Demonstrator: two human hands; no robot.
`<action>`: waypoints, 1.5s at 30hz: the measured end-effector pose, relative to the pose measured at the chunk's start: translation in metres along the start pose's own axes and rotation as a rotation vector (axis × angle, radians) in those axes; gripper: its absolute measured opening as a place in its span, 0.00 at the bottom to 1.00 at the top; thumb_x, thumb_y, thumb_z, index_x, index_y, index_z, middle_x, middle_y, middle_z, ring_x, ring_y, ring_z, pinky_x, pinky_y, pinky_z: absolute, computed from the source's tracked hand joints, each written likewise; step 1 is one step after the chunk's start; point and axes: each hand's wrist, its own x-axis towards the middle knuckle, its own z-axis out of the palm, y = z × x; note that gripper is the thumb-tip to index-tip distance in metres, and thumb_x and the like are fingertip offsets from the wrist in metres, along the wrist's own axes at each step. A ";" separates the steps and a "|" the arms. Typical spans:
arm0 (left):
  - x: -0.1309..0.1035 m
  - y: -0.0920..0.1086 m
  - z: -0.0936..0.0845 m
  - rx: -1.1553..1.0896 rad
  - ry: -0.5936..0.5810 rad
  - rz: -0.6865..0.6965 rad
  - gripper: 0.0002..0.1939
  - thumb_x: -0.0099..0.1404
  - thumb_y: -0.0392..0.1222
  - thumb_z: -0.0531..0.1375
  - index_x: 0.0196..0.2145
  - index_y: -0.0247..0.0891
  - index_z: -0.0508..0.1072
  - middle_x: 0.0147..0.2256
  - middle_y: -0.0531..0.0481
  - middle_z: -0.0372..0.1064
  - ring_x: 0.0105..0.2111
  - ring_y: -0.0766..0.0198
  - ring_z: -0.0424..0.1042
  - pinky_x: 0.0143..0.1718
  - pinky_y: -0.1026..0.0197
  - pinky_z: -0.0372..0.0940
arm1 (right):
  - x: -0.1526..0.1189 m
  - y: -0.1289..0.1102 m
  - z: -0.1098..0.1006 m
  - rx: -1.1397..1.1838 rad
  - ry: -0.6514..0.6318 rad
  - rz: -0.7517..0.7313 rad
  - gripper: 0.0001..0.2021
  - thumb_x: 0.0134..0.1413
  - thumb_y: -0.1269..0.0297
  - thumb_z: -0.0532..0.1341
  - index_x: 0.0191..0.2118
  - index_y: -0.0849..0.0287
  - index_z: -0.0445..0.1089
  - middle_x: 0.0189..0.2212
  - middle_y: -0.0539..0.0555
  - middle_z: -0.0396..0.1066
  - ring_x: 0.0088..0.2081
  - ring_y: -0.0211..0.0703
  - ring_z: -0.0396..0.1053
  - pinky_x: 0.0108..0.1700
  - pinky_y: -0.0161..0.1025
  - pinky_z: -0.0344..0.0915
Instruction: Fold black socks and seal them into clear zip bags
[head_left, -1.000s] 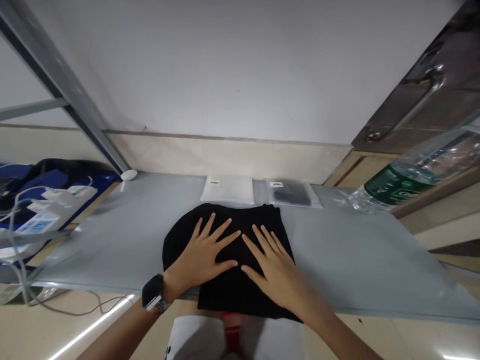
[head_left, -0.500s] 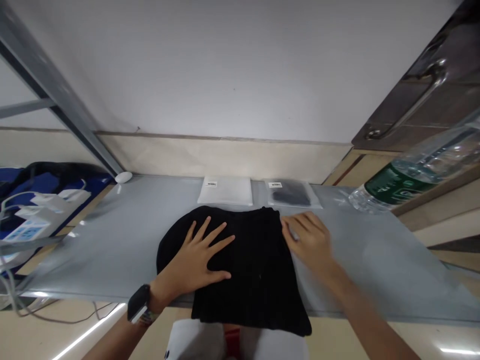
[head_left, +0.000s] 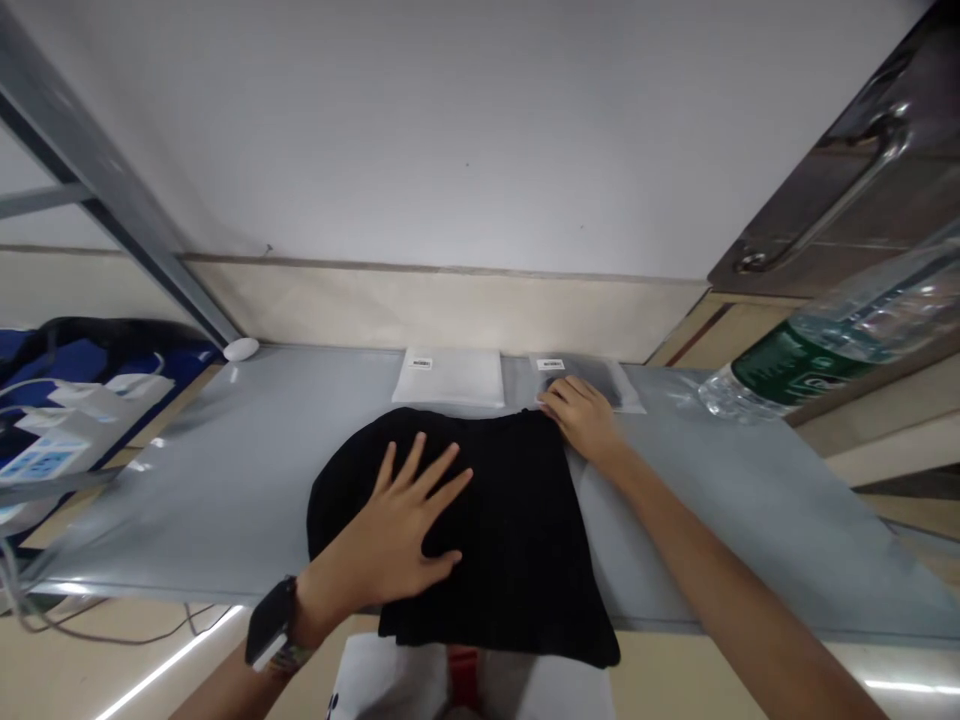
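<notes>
- Our right hand [head_left: 585, 418] curls its fingers at the far right corner of the black cloth [head_left: 525, 540]; we cannot tell whether they pinch it.
- Our left hand [head_left: 397, 535] lies flat on the cloth, fingers spread, gripping nothing; a dark-faced watch [head_left: 271, 622] circles that wrist.
- We have the cloth on the grey table [head_left: 225, 480], its near end overhanging the edge.
- Beyond it we see a labelled white packet [head_left: 454, 380] and, partly behind our right hand, a clear packet with dark contents [head_left: 619, 385].
- Farther right we see a green-labelled plastic bottle [head_left: 795, 370].
</notes>
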 end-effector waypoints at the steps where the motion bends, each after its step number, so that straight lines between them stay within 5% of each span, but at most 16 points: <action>1: 0.002 0.010 -0.002 -0.019 -0.024 0.058 0.43 0.71 0.50 0.65 0.78 0.47 0.54 0.79 0.47 0.43 0.78 0.36 0.35 0.75 0.24 0.36 | 0.000 0.000 0.000 0.002 0.007 0.000 0.11 0.72 0.71 0.58 0.39 0.58 0.78 0.34 0.58 0.74 0.40 0.52 0.67 0.43 0.46 0.64; 5: 0.013 0.043 0.000 -0.127 -0.157 0.255 0.43 0.74 0.51 0.61 0.78 0.38 0.50 0.77 0.44 0.46 0.78 0.46 0.44 0.78 0.36 0.35 | -0.003 -0.001 -0.002 0.063 0.088 0.095 0.12 0.71 0.72 0.57 0.39 0.58 0.78 0.34 0.58 0.74 0.39 0.50 0.68 0.43 0.44 0.65; 14: 0.019 0.043 0.009 -0.235 -0.138 0.244 0.45 0.70 0.70 0.61 0.77 0.55 0.56 0.77 0.44 0.47 0.77 0.31 0.41 0.73 0.21 0.43 | 0.003 0.006 -0.029 0.110 0.383 0.309 0.08 0.68 0.68 0.60 0.39 0.55 0.78 0.32 0.55 0.74 0.35 0.47 0.73 0.41 0.45 0.72; 18: 0.027 0.038 -0.014 -0.354 -0.147 0.193 0.50 0.77 0.60 0.59 0.79 0.54 0.28 0.78 0.44 0.45 0.77 0.39 0.48 0.74 0.28 0.50 | 0.021 0.014 -0.061 0.084 0.572 0.368 0.05 0.67 0.65 0.64 0.38 0.55 0.77 0.34 0.56 0.73 0.38 0.51 0.73 0.42 0.48 0.73; 20: 0.036 0.032 -0.032 -0.371 -0.042 0.150 0.49 0.79 0.50 0.58 0.79 0.54 0.25 0.78 0.45 0.45 0.75 0.46 0.54 0.74 0.35 0.56 | 0.033 0.013 -0.084 0.069 0.629 0.389 0.05 0.67 0.64 0.65 0.38 0.55 0.76 0.34 0.56 0.73 0.39 0.51 0.73 0.44 0.50 0.73; 27: 0.098 0.027 -0.119 -0.350 0.699 0.254 0.29 0.75 0.48 0.66 0.70 0.46 0.67 0.66 0.41 0.69 0.67 0.47 0.68 0.69 0.41 0.66 | 0.079 -0.028 -0.184 0.238 0.597 0.239 0.04 0.68 0.69 0.64 0.40 0.52 0.75 0.35 0.51 0.74 0.34 0.43 0.73 0.40 0.43 0.72; 31: 0.120 0.041 -0.167 -0.384 0.809 0.295 0.13 0.73 0.44 0.68 0.54 0.45 0.80 0.51 0.49 0.79 0.48 0.57 0.80 0.52 0.53 0.77 | 0.095 -0.058 -0.215 0.547 0.523 0.226 0.04 0.68 0.69 0.66 0.41 0.52 0.77 0.36 0.49 0.76 0.37 0.40 0.75 0.41 0.40 0.73; 34: 0.120 0.045 -0.185 -0.420 0.769 0.331 0.02 0.72 0.40 0.68 0.41 0.40 0.83 0.40 0.50 0.80 0.38 0.62 0.81 0.41 0.58 0.77 | 0.099 -0.069 -0.216 0.710 0.539 0.254 0.05 0.68 0.70 0.66 0.40 0.53 0.78 0.35 0.47 0.77 0.37 0.40 0.76 0.40 0.40 0.75; 36: 0.116 0.043 -0.187 -0.435 0.732 0.314 0.04 0.72 0.39 0.68 0.37 0.40 0.82 0.36 0.51 0.79 0.37 0.60 0.81 0.40 0.57 0.77 | 0.100 -0.073 -0.211 0.750 0.530 0.266 0.06 0.69 0.70 0.65 0.41 0.52 0.78 0.35 0.47 0.77 0.37 0.40 0.76 0.40 0.40 0.75; 45: 0.105 0.025 -0.161 -0.495 0.859 0.256 0.09 0.73 0.44 0.67 0.33 0.41 0.78 0.34 0.50 0.75 0.36 0.58 0.78 0.39 0.54 0.75 | 0.094 -0.084 -0.186 0.733 0.440 0.219 0.07 0.67 0.70 0.63 0.36 0.53 0.73 0.32 0.49 0.74 0.34 0.42 0.74 0.38 0.41 0.75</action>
